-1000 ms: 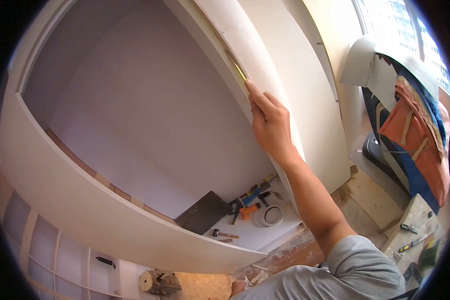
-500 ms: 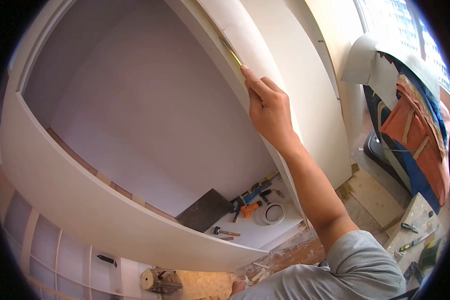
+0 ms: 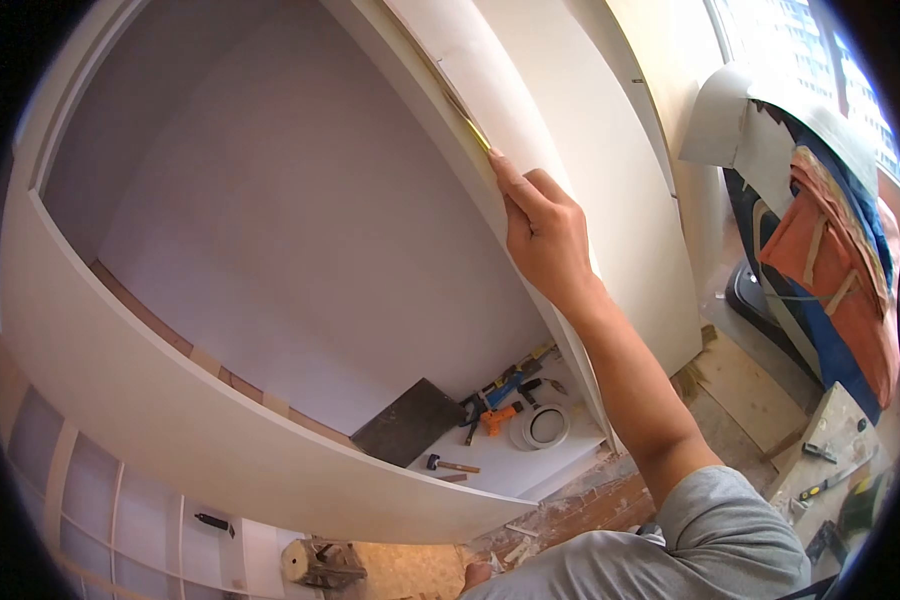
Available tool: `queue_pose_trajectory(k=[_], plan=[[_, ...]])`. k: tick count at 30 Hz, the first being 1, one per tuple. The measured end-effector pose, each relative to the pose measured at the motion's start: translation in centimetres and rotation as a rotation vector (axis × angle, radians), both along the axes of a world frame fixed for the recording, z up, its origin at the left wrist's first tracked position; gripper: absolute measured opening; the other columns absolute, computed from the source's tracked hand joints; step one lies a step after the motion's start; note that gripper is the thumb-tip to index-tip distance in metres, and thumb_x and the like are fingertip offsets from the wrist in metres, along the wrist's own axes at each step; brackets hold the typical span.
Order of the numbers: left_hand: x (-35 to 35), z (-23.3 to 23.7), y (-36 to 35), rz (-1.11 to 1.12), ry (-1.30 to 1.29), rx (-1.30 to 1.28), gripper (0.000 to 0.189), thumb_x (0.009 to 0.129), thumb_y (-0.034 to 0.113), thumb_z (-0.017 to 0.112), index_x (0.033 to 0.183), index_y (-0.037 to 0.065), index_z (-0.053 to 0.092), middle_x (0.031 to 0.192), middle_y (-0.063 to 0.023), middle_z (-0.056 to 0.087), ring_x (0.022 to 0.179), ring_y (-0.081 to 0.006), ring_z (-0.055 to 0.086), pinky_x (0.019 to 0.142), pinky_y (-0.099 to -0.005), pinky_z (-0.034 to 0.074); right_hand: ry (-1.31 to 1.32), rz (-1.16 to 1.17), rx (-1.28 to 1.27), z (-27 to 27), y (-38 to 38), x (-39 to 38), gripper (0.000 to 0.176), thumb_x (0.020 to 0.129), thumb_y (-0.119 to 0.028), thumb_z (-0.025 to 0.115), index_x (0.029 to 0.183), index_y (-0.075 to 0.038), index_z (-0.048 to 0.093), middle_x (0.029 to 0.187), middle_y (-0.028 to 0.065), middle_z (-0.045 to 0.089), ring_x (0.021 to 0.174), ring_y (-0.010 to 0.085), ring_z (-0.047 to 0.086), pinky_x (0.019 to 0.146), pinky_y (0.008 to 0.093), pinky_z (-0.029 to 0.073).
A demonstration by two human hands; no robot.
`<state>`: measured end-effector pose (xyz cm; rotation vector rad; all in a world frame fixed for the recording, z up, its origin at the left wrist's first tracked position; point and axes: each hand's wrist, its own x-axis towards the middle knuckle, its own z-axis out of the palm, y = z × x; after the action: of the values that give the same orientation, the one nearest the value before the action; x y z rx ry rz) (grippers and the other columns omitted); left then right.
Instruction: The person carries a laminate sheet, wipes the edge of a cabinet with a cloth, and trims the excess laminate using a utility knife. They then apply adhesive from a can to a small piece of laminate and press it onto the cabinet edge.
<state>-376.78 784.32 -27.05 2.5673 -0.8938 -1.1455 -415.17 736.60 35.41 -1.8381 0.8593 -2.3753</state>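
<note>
My right hand (image 3: 548,228) is raised to the long pale edge strip (image 3: 440,130) of a large white panel frame (image 3: 270,455). Thumb and forefinger pinch a thin yellow stick-like tool (image 3: 477,133), whose darker tip lies along the narrow gap beside the strip. Its exact kind is too small to tell. My left hand does not show clearly; a small patch of skin by the grey shirt at the bottom could be a hand or a foot.
Inside the frame lie a hammer (image 3: 454,465), an orange tool (image 3: 500,418), a round white ring (image 3: 545,427) and a dark board (image 3: 410,420). At right stands a pile with orange cloth (image 3: 820,250). A plank (image 3: 838,450) holds a knife-like tool (image 3: 832,480).
My right hand has slid a little down along the strip toward me, with the thin yellow tool still pinched. The surroundings stay as they were.
</note>
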Motion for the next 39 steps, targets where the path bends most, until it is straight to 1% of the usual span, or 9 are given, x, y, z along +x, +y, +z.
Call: queue_pose_trajectory(k=[1,4,8,10,14,16,23,25,39], plan=[[0.7,0.2,0.1,-0.179,0.092,-0.094,0.040,0.087,0.029,0.066,0.113,0.002,0.080,0.116,-0.0274,0.077,0.116,-0.0406,0.075,0.097,-0.0498,0.057,-0.008,-0.005,-0.023,-0.3,-0.2,0.2,0.051,0.095,0.006,0.066,0.141,-0.015,0.072,0.080,0.0116,0.062,0.063,0.0284,0.059,0.061,0.0421,0.050],[-1.9,1.5,-0.9,0.155,-0.045,0.080,0.040,0.086,0.029,0.067,0.112,0.001,0.080,0.116,-0.0272,0.077,0.116,-0.0403,0.075,0.097,-0.0494,0.057,0.008,-0.007,-0.040,1.0,-0.3,0.0,0.051,0.095,0.006,0.067,0.141,-0.015,0.072,0.080,0.0114,0.062,0.063,0.0279,0.059,0.061,0.0418,0.050],[-3.7,4.2,-1.5,0.206,-0.065,0.111,0.041,0.085,0.030,0.069,0.112,0.001,0.080,0.115,-0.0266,0.078,0.116,-0.0402,0.075,0.097,-0.0487,0.057,-0.022,0.041,-0.061,1.3,-0.2,0.0,0.051,0.095,0.006,0.066,0.141,-0.015,0.072,0.080,0.0118,0.062,0.064,0.0283,0.059,0.061,0.0420,0.050],[-3.8,4.8,-1.5,0.142,-0.033,0.084,0.043,0.085,0.030,0.069,0.114,0.000,0.079,0.115,-0.0253,0.078,0.115,-0.0396,0.075,0.097,-0.0474,0.057,0.001,0.037,0.025,0.6,0.2,-0.1,0.049,0.100,0.008,0.064,0.142,-0.014,0.073,0.080,0.0097,0.063,0.066,0.0193,0.057,0.065,0.0343,0.050],[-4.1,4.9,-1.8,0.131,-0.029,0.084,0.043,0.085,0.030,0.069,0.114,0.000,0.079,0.115,-0.0251,0.078,0.115,-0.0394,0.075,0.097,-0.0473,0.057,-0.007,0.042,0.034,1.8,0.3,-0.1,0.048,0.100,0.007,0.064,0.142,-0.015,0.074,0.080,0.0096,0.063,0.066,0.0193,0.057,0.065,0.0347,0.050],[-4.0,4.9,-2.0,0.131,-0.032,0.089,0.043,0.085,0.030,0.068,0.114,0.000,0.079,0.115,-0.0250,0.078,0.115,-0.0393,0.075,0.097,-0.0473,0.057,-0.030,0.059,-0.045,3.1,-0.3,0.0,0.047,0.096,0.004,0.067,0.140,-0.014,0.073,0.080,0.0133,0.062,0.064,0.0301,0.060,0.062,0.0438,0.050],[-4.1,4.6,-2.3,0.119,-0.032,0.086,0.043,0.085,0.030,0.068,0.114,0.000,0.079,0.115,-0.0247,0.079,0.114,-0.0389,0.075,0.097,-0.0471,0.057,-0.014,0.049,0.020,1.1,0.2,0.0,0.047,0.096,0.004,0.066,0.139,-0.013,0.073,0.080,0.0141,0.062,0.064,0.0323,0.060,0.062,0.0448,0.051],[-4.0,4.6,-2.4,0.118,-0.034,0.085,0.043,0.085,0.030,0.068,0.114,0.000,0.079,0.114,-0.0247,0.079,0.114,-0.0388,0.075,0.097,-0.0470,0.057,-0.021,0.046,0.025,1.8,0.1,0.1,0.045,0.102,0.005,0.065,0.141,-0.015,0.074,0.080,0.0096,0.063,0.066,0.0203,0.056,0.064,0.0358,0.049],[-4.1,4.2,-2.4,0.117,-0.033,0.085,0.043,0.085,0.029,0.068,0.114,0.000,0.079,0.114,-0.0241,0.079,0.113,-0.0380,0.075,0.097,-0.0467,0.058,-0.048,0.108,-0.017,3.6,0.2,-0.2,0.045,0.103,0.006,0.062,0.143,-0.012,0.072,0.077,0.0103,0.061,0.065,0.0186,0.054,0.064,0.0351,0.048]])
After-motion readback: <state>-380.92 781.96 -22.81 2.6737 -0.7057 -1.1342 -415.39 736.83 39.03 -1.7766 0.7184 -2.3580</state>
